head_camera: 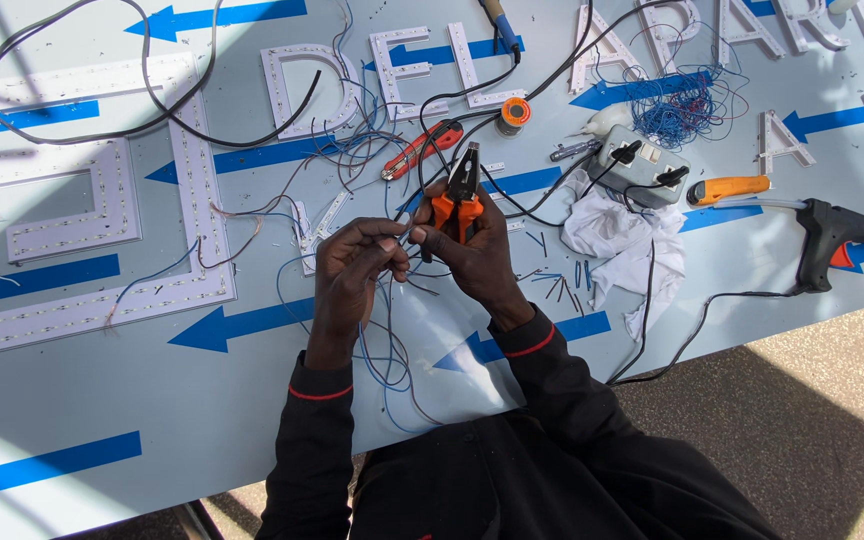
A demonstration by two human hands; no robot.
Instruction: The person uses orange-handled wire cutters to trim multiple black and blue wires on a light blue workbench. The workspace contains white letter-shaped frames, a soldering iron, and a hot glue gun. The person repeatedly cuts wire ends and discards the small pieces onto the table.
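My right hand [477,260] grips orange-handled wire strippers [462,190], jaws pointing away from me. My left hand [352,270] pinches thin wires [392,340] between thumb and fingers, just left of the strippers. The two hands almost touch over a white board with blue arrows [102,400]. Blue and dark wires hang down from my left hand toward my lap. Both sleeves are black with a red stripe at the cuff.
White LED letter shapes [102,230] lie across the board with tangled wires. Red pliers [422,148], a solder spool [515,112], a grey power strip [637,165], a white rag [622,240], an orange knife [730,188] and a black glue gun [837,235] sit to the right.
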